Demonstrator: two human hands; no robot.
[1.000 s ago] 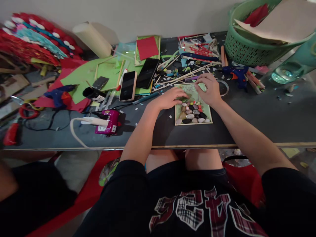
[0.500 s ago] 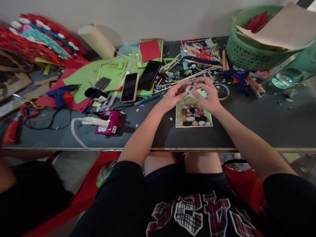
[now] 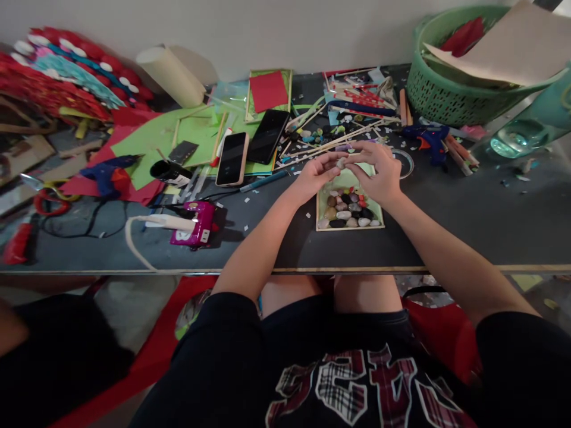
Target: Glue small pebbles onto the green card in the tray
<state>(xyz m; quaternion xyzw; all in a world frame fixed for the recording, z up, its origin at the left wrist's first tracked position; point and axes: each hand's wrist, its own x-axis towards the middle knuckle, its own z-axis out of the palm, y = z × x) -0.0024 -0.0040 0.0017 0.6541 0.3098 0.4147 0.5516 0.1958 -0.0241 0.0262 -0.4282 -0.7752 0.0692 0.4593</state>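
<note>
Between the fingertips of both hands is a small pale pebble (image 3: 341, 162), held just above the back part of a shallow square frame (image 3: 318, 208) with a light green base. My left hand (image 3: 316, 174) pinches it from the left, thumb and fingers closed. From the right, my right hand (image 3: 375, 172) has its thumb and fingertips at the pebble too. Rounded pebbles (image 3: 343, 214) in black, white, brown and grey fill the front part of the frame, with a few red bits behind them. My hands partly hide the frame's back edge.
Two phones (image 3: 232, 158), a purple power adapter (image 3: 196, 223) with a white plug and a blue glue gun (image 3: 106, 176) lie to the left. Behind are thin wooden sticks (image 3: 339, 141) and scraps. Another glue gun (image 3: 429, 141), a green basket (image 3: 450, 89) and a bottle (image 3: 517, 139) stand right.
My right hand's fingers have shifted slightly around the pale pebble, and its index finger now reaches straighter toward it. The view has moved a little; the pebbles in the frame look unchanged.
</note>
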